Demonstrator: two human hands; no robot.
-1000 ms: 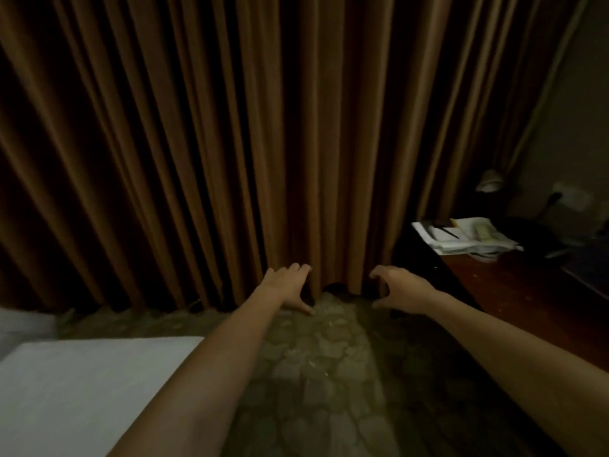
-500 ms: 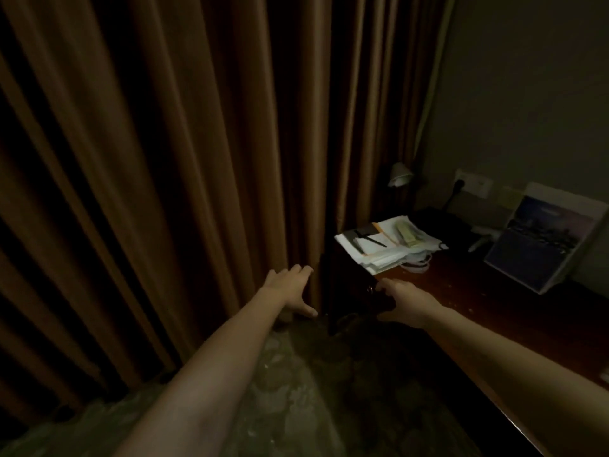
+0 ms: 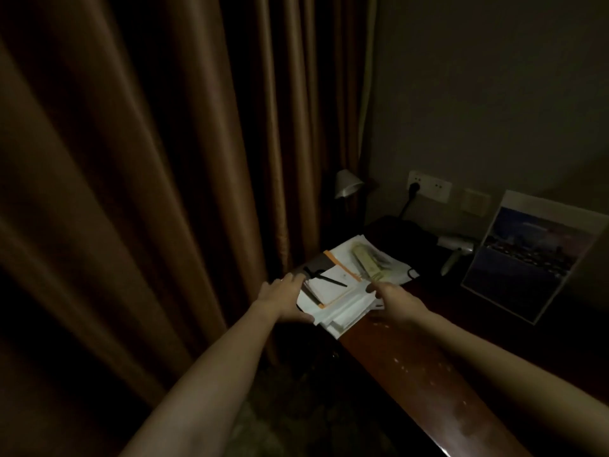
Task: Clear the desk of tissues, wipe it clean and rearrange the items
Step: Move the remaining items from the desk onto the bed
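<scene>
Left hand (image 3: 283,300) lies flat-fingered along the nine o'clock edge of the paper pile (image 3: 342,311); right hand (image 3: 397,300) meets its three o'clock edge, grip unclear, seemingly bracketing it for lifting off the surface (image 3: 412,367) corner.

Dark red-brown glossy desk (image 3: 428,374), pale specks near front edge. Skewed stack (image 3: 344,313) of white sheets at left end, overhanging corner. On top: notepad (image 3: 329,288), black pen (image 3: 331,280) across it; yellowish packet (image 3: 365,262) behind.

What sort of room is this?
Likely a hotel room: a wooden desk beside floor-length curtains, a notepad and pen on a paper stack, and a picture card propped against the wall.
</scene>
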